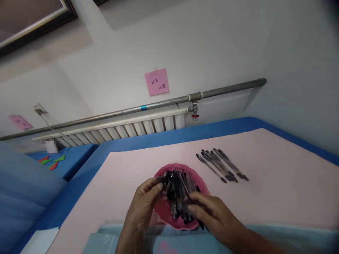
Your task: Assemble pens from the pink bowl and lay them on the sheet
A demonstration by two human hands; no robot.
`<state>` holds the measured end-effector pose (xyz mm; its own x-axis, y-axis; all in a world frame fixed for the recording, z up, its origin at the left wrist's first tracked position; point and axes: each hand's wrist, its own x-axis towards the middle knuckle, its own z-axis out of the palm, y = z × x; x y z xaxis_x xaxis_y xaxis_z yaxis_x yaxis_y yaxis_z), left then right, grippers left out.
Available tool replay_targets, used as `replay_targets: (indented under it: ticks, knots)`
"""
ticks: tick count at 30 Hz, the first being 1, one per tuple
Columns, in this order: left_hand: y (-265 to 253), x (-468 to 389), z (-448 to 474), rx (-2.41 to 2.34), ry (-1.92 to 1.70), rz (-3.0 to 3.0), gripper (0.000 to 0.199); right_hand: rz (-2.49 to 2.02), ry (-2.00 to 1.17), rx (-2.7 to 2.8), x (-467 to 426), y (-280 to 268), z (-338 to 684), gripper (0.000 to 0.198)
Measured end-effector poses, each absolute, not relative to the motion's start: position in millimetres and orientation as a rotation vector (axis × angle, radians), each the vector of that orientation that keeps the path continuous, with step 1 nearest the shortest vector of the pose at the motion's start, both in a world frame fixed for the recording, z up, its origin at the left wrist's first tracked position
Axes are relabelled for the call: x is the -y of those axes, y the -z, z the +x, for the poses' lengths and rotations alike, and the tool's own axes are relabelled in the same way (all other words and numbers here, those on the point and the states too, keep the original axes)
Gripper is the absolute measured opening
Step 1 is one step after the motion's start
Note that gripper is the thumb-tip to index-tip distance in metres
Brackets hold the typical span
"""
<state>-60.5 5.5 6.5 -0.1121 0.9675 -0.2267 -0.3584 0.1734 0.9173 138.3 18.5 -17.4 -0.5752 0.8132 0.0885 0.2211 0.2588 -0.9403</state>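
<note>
A pink basket (164, 215) with a wavy rim holds a heap of clear-barrelled pens (176, 195) with black caps. My left hand (144, 199) is at the basket's left rim, thumb and forefinger pinched on a small dark piece too blurred to name. Over the right side of the basket, my right hand (212, 215) has its thumb and fingers closed on a slim pen, partly hidden and smeared by motion. To the right of the basket, several similar pens (218, 164) lie roughly side by side on the pink table cover.
The pink sheet (286, 183) lies over a blue tabletop (238, 123). Light-blue cloth (106, 243) runs along the near edge. A radiator (137, 128) and pipe (233, 87) line the wall behind. Red and green pieces (54, 165) lie on another blue surface at left.
</note>
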Motion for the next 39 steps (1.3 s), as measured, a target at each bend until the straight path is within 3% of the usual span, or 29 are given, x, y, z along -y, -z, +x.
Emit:
replay_targets:
  ticks: [8,39]
  knots:
    - [-3.0,-9.1,-61.1,-0.896,-1.415,0.423,0.022,-0.967,-1.297,2.129,-8.9,18.6,133.2,0.021]
    - [-2.1,-10.0,-60.5,-0.867,-1.492,0.349,0.017,-1.009,-1.326,2.112,-10.2,21.7,134.1,0.022]
